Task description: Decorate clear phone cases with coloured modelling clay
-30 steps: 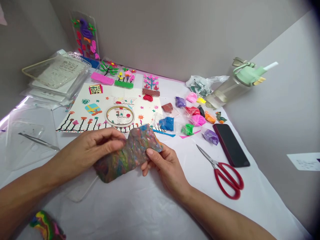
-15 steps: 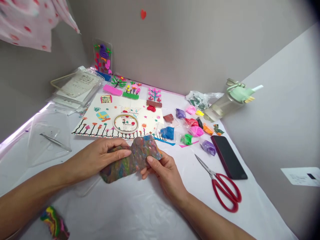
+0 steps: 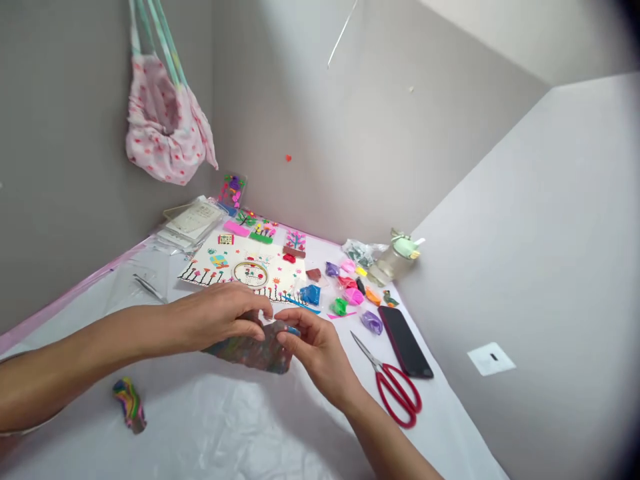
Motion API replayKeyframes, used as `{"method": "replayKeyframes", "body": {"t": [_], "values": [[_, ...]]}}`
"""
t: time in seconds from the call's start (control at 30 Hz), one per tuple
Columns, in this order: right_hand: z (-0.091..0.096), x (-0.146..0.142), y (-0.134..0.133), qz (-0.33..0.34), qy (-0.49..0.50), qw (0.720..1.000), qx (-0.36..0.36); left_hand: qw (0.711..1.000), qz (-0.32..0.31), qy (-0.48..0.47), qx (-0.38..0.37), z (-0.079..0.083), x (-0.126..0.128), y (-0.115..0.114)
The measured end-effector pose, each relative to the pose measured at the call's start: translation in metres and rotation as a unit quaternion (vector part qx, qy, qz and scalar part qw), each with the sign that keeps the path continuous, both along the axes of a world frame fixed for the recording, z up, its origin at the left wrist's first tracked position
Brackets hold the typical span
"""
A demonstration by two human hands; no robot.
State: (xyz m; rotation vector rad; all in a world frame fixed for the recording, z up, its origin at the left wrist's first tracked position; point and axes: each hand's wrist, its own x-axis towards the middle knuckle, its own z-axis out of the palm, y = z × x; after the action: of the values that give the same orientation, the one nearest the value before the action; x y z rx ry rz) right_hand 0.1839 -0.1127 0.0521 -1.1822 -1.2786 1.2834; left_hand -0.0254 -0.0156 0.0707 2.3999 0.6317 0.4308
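Observation:
Both of my hands hold a flattened slab of mixed multicoloured clay (image 3: 255, 352) just above the white table. My left hand (image 3: 220, 321) grips its upper left part, fingers closed over the top edge. At the slab's right end my right hand (image 3: 310, 350) pinches it between thumb and fingers. A smaller rainbow clay lump (image 3: 129, 403) lies on the table under my left forearm.
Red-handled scissors (image 3: 395, 388) and a dark phone (image 3: 405, 341) lie to the right. Small bags of coloured clay (image 3: 345, 293), a decorated sheet with a tape ring (image 3: 250, 273), clay-decorated cases, clear plastic sheets with tweezers (image 3: 149, 288), a green-lidded bottle (image 3: 397, 259). A pink bag (image 3: 165, 127) hangs on the wall.
The camera tilted up and back, showing more wall and the hanging bag. My hands have folded the clay slab lower and flatter, fingers closing together over its top edge.

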Motion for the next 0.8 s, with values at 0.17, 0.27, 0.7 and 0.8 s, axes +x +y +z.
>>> {"method": "replayKeyframes", "body": {"t": [0.17, 0.27, 0.7, 0.8], "values": [[0.008, 0.015, -0.005, -0.170, 0.131, 0.977, 0.015, 0.961, 0.186, -0.199, 0.051, 0.039, -0.001, -0.018], [0.003, 0.022, 0.002, -0.211, 0.209, 0.954, 0.044, 0.866, 0.323, -0.375, -0.070, 0.029, 0.003, -0.033], [-0.036, -0.009, 0.001, -0.107, 0.254, 0.961, 0.023, 0.820, 0.171, -0.399, -0.374, -0.059, 0.050, -0.064], [-0.041, -0.007, 0.003, -0.089, 0.226, 0.970, 0.003, 0.836, 0.174, -0.383, -0.353, -0.060, 0.036, -0.059]]}}
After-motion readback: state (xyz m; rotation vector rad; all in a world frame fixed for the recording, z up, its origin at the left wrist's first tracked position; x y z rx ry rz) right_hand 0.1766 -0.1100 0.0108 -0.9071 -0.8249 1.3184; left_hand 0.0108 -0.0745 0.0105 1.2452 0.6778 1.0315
